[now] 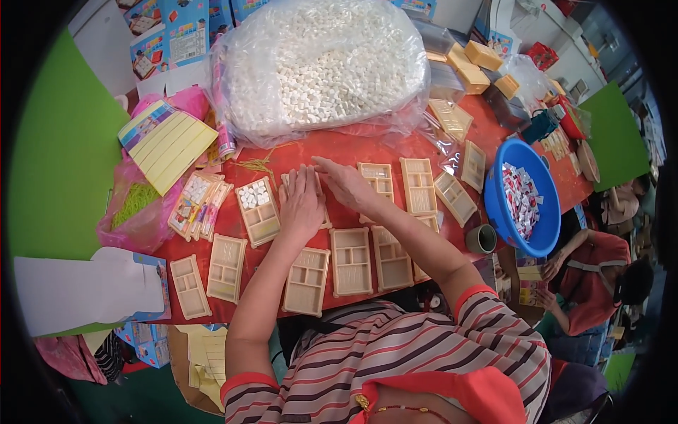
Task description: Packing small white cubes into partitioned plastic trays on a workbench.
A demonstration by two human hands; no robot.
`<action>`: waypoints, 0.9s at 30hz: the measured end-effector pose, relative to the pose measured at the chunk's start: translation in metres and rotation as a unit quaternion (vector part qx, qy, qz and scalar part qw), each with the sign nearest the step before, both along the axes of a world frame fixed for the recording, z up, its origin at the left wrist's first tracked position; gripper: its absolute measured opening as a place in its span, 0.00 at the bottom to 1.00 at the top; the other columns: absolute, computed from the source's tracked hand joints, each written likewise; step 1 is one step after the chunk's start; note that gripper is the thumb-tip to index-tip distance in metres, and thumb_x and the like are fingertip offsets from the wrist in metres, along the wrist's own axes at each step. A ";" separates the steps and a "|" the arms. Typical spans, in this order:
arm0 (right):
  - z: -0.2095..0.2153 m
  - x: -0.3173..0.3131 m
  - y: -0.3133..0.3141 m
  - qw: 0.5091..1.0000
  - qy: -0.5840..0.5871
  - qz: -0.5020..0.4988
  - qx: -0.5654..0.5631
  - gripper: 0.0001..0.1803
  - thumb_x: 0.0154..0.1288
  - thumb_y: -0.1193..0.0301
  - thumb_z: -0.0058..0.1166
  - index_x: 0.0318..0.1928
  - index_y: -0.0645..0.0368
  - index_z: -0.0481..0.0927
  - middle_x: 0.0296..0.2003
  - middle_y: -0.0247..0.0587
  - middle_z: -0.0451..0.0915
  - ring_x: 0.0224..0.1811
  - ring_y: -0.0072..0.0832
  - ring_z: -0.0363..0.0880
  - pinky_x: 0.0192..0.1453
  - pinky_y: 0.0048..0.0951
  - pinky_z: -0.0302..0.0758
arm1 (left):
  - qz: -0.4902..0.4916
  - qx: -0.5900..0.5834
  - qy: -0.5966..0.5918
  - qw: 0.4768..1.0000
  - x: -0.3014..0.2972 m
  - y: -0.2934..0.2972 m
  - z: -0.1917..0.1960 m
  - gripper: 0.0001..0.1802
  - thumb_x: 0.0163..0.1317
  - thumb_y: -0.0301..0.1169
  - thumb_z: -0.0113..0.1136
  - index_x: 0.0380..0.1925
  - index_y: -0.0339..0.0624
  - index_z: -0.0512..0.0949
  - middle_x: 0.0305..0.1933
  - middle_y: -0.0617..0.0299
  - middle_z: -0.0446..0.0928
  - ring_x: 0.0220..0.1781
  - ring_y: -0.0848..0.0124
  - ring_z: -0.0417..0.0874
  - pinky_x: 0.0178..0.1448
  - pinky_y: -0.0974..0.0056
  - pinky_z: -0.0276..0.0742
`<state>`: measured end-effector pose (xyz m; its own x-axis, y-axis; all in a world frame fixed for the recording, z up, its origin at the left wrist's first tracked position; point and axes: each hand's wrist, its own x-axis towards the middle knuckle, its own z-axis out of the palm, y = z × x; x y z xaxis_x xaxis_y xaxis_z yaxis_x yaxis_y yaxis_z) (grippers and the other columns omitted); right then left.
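Note:
My left hand lies with fingers stretched out over a cream compartment tray, covering most of it. Close beside it, my right hand reaches in from the right, fingers extended toward the left fingertips. Anything small beneath the hands is hidden. Just left of them, a cream tray has small white pieces in its upper compartment. To the right of my hands stand another cream tray and a further tray, with more divided trays in a row nearer my body.
A large clear plastic bag full of white pieces fills the back of the red table. At right stand a blue basin of small packets and a cup. Left are yellow sheets and a pink bag. Another person sits far right.

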<state>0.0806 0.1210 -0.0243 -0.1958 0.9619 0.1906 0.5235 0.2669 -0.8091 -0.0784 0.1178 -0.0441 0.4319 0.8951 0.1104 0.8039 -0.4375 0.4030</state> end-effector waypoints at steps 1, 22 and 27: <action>-0.001 0.009 0.000 1.000 -0.001 -0.006 0.000 0.25 0.58 0.78 0.51 0.59 0.58 0.72 0.49 0.48 0.80 0.54 0.42 0.77 0.53 0.43 0.71 | -0.016 -0.035 0.026 0.999 0.002 0.002 0.002 0.35 0.66 0.40 0.51 0.70 0.35 0.57 0.77 0.48 0.50 0.78 0.50 0.49 0.74 0.37 0.46; -0.002 0.107 0.057 0.955 -0.103 -0.271 0.064 0.12 0.58 0.68 0.50 0.33 0.64 0.80 0.28 0.57 0.82 0.33 0.51 0.82 0.40 0.46 0.77 | 0.042 -0.183 -0.572 0.798 0.046 0.012 0.019 0.34 0.62 0.23 0.48 0.71 0.38 0.56 0.73 0.49 0.57 0.74 0.58 0.59 0.76 0.58 0.51; 0.008 0.049 0.068 0.966 -0.032 -0.258 0.018 0.12 0.59 0.67 0.50 0.33 0.64 0.80 0.30 0.60 0.81 0.34 0.54 0.81 0.40 0.48 0.76 | 0.086 -0.220 -0.711 0.663 0.085 0.040 0.010 0.26 0.67 0.31 0.51 0.63 0.34 0.66 0.61 0.52 0.71 0.63 0.63 0.71 0.68 0.60 0.64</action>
